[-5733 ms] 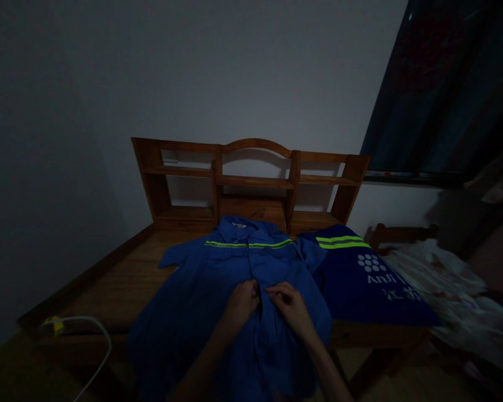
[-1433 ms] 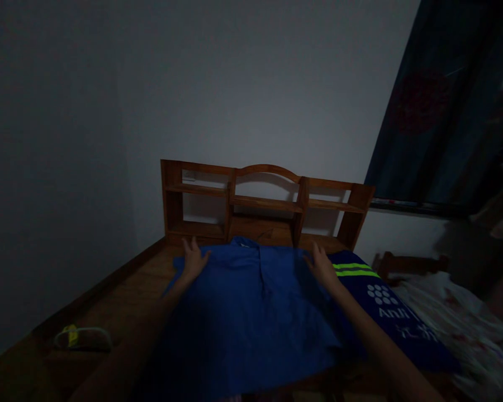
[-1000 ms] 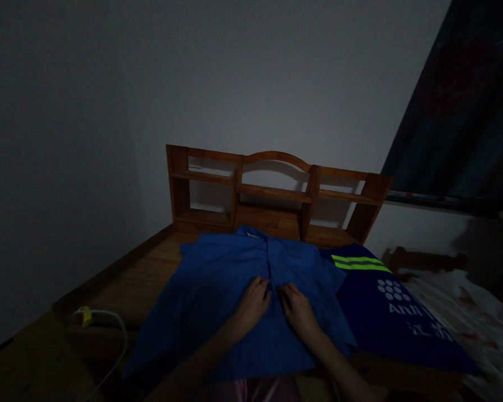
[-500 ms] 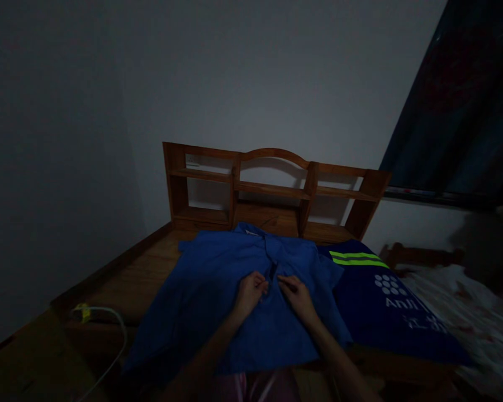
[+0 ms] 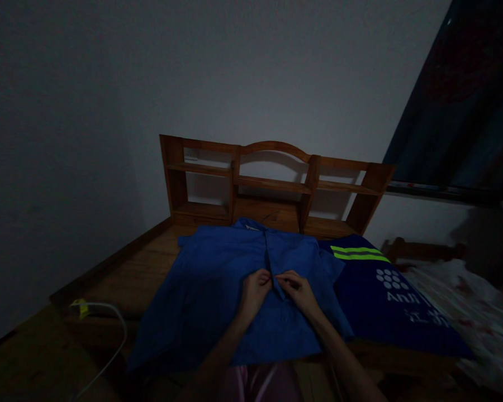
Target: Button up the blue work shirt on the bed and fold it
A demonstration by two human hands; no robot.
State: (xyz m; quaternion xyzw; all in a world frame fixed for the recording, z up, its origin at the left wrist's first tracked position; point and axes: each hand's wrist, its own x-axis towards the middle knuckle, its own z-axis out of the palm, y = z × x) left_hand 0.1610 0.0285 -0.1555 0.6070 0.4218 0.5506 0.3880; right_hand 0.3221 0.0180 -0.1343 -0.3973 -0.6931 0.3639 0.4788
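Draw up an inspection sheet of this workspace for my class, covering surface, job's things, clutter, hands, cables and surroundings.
Surface: wooden tabletop, shelf unit along its back.
Job's things: blue shirt, spread out, collar toward the shelf unit.
Clutter: navy garment with a green-striped band, right of the shirt.
Hands: left hand and right hand pinch fabric at the shirt's front opening.
Cables: pale cable hanging over the front edge at left, beside a yellow item.
Surroundings: pale wall, dark window, crumpled whitish material at right; dim light.
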